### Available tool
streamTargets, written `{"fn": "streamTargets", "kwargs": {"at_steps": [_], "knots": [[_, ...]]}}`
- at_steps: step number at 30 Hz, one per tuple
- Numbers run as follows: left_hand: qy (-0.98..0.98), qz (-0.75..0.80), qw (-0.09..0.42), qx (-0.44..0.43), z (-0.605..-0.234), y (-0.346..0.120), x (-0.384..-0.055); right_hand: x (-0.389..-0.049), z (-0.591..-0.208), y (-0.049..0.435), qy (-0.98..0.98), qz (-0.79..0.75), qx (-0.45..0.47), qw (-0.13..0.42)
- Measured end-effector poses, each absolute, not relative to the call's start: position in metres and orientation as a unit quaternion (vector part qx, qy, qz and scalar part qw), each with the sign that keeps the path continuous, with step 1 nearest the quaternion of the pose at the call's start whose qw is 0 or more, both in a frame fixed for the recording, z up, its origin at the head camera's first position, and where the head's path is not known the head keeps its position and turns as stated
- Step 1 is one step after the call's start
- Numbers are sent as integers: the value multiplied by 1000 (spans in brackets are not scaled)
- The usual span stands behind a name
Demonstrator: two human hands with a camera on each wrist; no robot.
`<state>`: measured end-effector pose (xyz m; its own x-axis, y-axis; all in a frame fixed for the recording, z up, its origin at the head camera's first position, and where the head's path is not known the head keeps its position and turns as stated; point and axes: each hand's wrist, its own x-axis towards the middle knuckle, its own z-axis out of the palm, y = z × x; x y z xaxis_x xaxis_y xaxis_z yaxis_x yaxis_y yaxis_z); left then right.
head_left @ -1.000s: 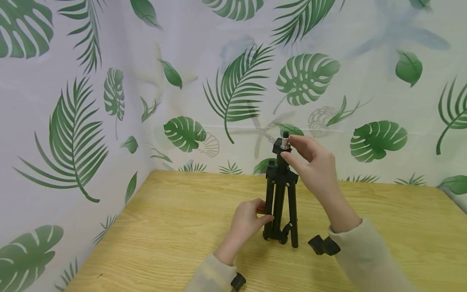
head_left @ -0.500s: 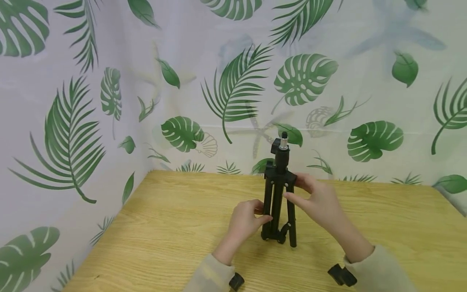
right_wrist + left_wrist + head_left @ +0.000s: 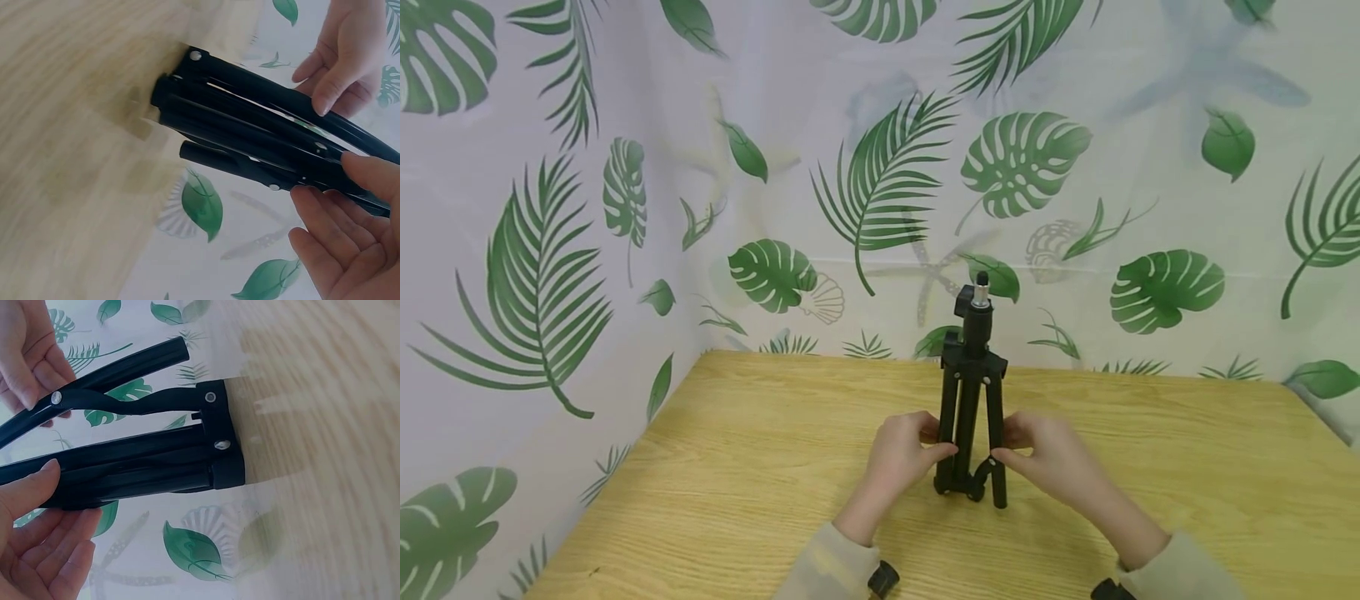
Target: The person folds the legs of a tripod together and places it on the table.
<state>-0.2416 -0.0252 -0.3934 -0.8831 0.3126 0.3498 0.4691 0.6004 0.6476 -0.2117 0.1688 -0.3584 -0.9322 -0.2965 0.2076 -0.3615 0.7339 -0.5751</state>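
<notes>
A black folded tripod stand (image 3: 972, 365), with a silver stud (image 3: 981, 295) on top, stands nearly upright on the wooden table. My left hand (image 3: 901, 457) pinches its left leg low down, thumb in front; in the left wrist view the thumb and fingers (image 3: 62, 534) lie either side of the tube. On the other side, my right hand (image 3: 1054, 457) holds the right leg (image 3: 995, 417) between thumb and fingers, near the hinged brace (image 3: 144, 400). That leg is spread slightly away from the others. In the right wrist view the right fingers (image 3: 325, 219) lie against the leg.
The wooden table (image 3: 760, 475) extends to both sides of the stand. Behind it and to the left hangs a white cloth (image 3: 820, 192) printed with green leaves. Black camera mounts (image 3: 883, 578) sit at both wrists.
My right hand has come down from the stud at the top, past the collar, to the lower right leg and now holds it. My left hand has kept its grip on the left leg.
</notes>
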Motion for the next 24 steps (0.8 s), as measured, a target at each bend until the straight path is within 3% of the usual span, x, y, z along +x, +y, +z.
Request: {"fn": "streamTargets", "kwargs": {"at_steps": [24], "knots": [[-888,-392,95,-219,-394,-25,-242,-209,-369,166,-929,308,177,104]]}}
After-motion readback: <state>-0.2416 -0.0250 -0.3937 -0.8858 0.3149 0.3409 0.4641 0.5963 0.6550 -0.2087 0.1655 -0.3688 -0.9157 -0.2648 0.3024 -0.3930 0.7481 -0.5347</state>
